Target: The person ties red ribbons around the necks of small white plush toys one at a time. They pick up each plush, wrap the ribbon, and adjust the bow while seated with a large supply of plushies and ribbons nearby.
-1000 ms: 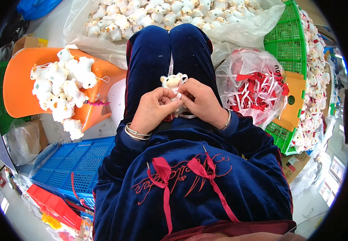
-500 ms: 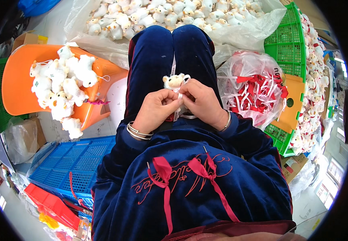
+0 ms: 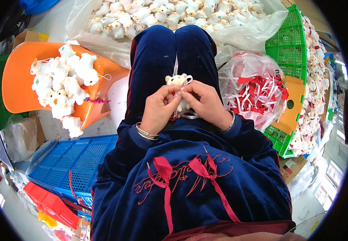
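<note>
I sit with my knees together in dark blue velvet trousers. Both hands meet over my lap around a small white plush animal (image 3: 177,81). My left hand (image 3: 158,109) grips the toy's lower body from the left. My right hand (image 3: 206,103) pinches a thin white and red ribbon (image 3: 183,89) at the toy's neck. The toy's head pokes up above my fingers. Silver bangles sit on both wrists.
An orange plastic chair (image 3: 19,86) at my left holds several white plush toys (image 3: 61,86). A clear bag of red and white ribbons (image 3: 254,90) lies at my right, beside green crates (image 3: 288,46). A blue crate (image 3: 67,162) sits lower left. A plastic sheet with more plush toys (image 3: 162,16) lies ahead.
My fingers have shifted slightly on the ribbon at the toy's neck; the toy stays in the same place over my lap.
</note>
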Demonstrator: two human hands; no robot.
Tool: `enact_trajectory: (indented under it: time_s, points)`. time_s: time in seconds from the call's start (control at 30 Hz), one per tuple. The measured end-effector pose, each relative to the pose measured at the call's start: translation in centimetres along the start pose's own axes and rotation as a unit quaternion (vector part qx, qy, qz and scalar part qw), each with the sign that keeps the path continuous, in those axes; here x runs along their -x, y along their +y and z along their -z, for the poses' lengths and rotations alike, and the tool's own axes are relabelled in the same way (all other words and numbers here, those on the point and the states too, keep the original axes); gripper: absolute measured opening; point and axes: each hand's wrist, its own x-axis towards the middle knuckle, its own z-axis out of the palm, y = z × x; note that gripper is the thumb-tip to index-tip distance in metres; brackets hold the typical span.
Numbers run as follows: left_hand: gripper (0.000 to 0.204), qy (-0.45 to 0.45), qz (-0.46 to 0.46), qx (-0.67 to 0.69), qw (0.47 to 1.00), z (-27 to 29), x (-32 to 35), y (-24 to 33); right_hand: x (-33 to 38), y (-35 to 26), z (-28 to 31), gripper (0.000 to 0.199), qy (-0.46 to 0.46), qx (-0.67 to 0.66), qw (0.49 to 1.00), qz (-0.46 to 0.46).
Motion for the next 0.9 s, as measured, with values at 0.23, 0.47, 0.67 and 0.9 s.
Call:
enact_trajectory:
  time_s: [0.23,0.47,0.67,0.9]
  points:
    - [0.008,0.019,-0.007,-0.019,1.0,-0.5,-0.1,-0.8,0.0,1.1,1.5,0.009,0.07,-0.165,0.981,-0.077]
    - [0.007,0.029,-0.065,-0.053,0.996,-0.5,-0.1,-1.1,-1.5,-0.3,3.1,0.014,-0.062,-0.2,0.958,-0.194]
    - [0.004,0.022,-0.079,-0.091,0.992,-0.3,0.0,-0.3,-1.5,1.5,3.0,0.011,-0.076,-0.328,0.925,-0.178]
    - [0.004,0.02,-0.081,-0.082,0.993,-0.4,0.0,-0.3,-1.1,1.6,3.2,0.011,-0.036,-0.405,0.912,-0.054]
